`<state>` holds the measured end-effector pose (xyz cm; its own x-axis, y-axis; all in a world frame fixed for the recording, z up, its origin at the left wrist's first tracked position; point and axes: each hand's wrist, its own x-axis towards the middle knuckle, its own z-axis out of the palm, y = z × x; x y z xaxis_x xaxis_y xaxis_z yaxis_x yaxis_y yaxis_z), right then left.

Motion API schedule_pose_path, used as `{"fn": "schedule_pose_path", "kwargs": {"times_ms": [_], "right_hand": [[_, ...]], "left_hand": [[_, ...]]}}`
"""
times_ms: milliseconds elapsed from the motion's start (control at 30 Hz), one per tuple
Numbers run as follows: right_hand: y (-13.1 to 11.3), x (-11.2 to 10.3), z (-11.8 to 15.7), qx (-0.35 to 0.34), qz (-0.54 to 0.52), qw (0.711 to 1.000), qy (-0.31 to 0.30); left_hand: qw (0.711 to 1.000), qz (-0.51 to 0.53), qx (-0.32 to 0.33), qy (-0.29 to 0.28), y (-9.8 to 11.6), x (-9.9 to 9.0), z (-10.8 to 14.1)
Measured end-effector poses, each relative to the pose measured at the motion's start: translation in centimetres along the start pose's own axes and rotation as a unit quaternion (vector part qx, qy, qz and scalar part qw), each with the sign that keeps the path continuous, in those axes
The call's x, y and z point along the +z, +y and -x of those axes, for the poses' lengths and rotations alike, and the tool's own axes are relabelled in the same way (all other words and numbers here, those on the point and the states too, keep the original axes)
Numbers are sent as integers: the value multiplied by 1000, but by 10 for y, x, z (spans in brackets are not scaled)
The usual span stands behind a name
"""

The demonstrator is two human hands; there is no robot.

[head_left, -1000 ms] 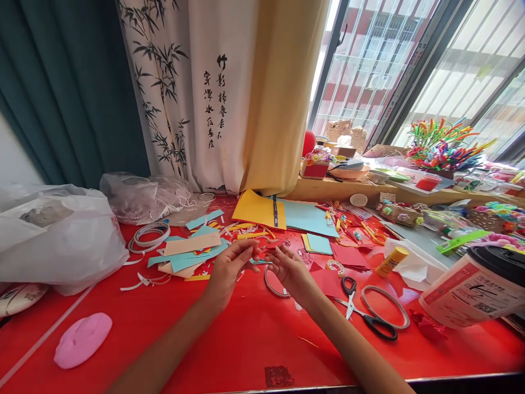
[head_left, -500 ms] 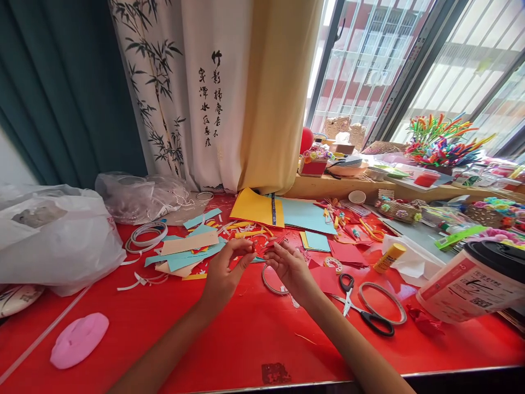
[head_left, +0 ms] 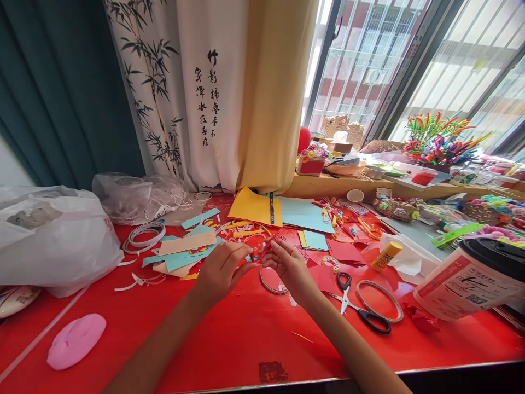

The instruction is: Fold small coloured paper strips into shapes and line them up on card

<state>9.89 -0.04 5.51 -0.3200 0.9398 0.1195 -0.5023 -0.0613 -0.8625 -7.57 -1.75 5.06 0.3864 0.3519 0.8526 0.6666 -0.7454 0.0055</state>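
Observation:
A small piece of red paper is pinched between both hands above the middle of the red table. My left hand holds its left side between thumb and fingers. On the right side, the fingertips of my right hand are closed on the same red paper. The paper's exact shape is hard to make out against the red surface. Below my right hand lies a thin ring on the table. Scissors with black handles lie open to the right of it.
Cut paper strips lie beyond my left hand, with yellow card and blue card behind. At right are a glue stick and a large tub. A white plastic bag and pink lump are left.
My left hand has turned, its fingers now lying more over the red paper, and has shifted slightly left. My right hand keeps its pinch. The whole view has moved slightly.

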Motion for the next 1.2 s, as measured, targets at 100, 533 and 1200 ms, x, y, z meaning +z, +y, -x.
{"fn": "schedule_pose_path", "kwargs": {"times_ms": [100, 533, 1200], "right_hand": [[0, 0, 1, -11, 17, 1000, -12], [3, 1, 4, -67, 119, 990, -24], [5, -2, 7, -106, 229, 966, -46]], "left_hand": [[1000, 1, 12, -16, 1, 1, 0], [994, 62, -20, -85, 6, 3, 1], [993, 64, -11, -96, 7, 4, -1]]}}
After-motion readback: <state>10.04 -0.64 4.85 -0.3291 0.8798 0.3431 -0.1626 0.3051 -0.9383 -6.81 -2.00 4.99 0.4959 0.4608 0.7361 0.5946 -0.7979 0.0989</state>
